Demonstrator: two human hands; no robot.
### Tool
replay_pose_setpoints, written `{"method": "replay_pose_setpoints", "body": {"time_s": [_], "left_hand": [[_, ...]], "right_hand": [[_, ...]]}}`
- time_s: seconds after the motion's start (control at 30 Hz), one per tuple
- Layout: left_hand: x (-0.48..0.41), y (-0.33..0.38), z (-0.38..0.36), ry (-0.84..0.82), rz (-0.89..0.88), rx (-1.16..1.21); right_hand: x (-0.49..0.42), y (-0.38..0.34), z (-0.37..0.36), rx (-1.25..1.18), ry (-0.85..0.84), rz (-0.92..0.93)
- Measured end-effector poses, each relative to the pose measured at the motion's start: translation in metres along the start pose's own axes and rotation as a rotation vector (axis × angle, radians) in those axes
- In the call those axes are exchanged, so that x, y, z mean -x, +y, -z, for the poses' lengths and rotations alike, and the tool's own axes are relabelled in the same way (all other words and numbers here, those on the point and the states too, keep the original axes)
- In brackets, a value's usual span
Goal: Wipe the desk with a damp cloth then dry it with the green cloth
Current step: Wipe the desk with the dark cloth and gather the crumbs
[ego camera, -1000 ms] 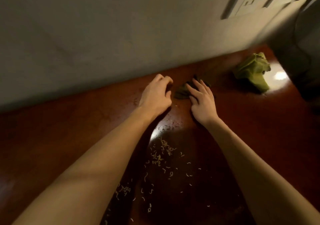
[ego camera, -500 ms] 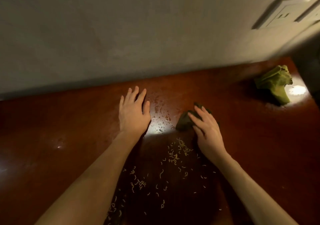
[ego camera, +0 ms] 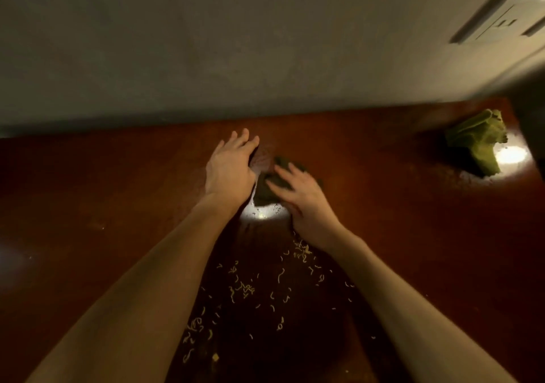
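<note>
Two hands meet mid-frame: the left hand [ego camera: 230, 170], fingers straight, has slid in beside the damp cloth [ego camera: 263, 190], which the right hand [ego camera: 300, 195] presses with spread fingers onto the table [ego camera: 88, 205]. Crumbs [ego camera: 250, 288] remain below, so wiping looks unfinished; the green cloth [ego camera: 477, 144] waits upper right.

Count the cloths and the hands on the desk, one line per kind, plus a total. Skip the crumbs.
Cloths: 2, the dark cloth and the green cloth
Hands: 2, the left hand and the right hand
Total: 4
</note>
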State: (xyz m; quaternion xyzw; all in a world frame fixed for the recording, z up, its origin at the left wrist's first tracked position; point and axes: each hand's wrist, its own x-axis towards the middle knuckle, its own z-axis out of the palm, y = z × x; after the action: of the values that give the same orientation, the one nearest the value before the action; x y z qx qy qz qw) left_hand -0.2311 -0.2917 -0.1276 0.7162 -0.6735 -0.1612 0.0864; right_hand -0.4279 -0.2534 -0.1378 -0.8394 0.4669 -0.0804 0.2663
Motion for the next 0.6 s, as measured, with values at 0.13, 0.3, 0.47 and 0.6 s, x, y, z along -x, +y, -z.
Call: {"method": "replay_pose_setpoints", "body": {"time_s": [0.13,0.3,0.47,0.6], "left_hand": [[0.001,0.001,-0.004,0.041,-0.004,-0.040],[-0.002,0.013,-0.008,0.048,0.014,-0.079],[-0.003,0.023,-0.004,-0.020,0.031,-0.128],[0.001,0.024,0.002,-0.108,0.021,-0.176]], "right_hand": [[0.067,-0.029,-0.020,-0.046,-0.094,0.015],[0.039,-0.003,-0.006,-0.072,-0.080,0.082],[-0.021,0.054,0.027,-0.069,-0.014,-0.026],[-0.008,0.091,0.046,-0.102,0.081,-0.189]]}}
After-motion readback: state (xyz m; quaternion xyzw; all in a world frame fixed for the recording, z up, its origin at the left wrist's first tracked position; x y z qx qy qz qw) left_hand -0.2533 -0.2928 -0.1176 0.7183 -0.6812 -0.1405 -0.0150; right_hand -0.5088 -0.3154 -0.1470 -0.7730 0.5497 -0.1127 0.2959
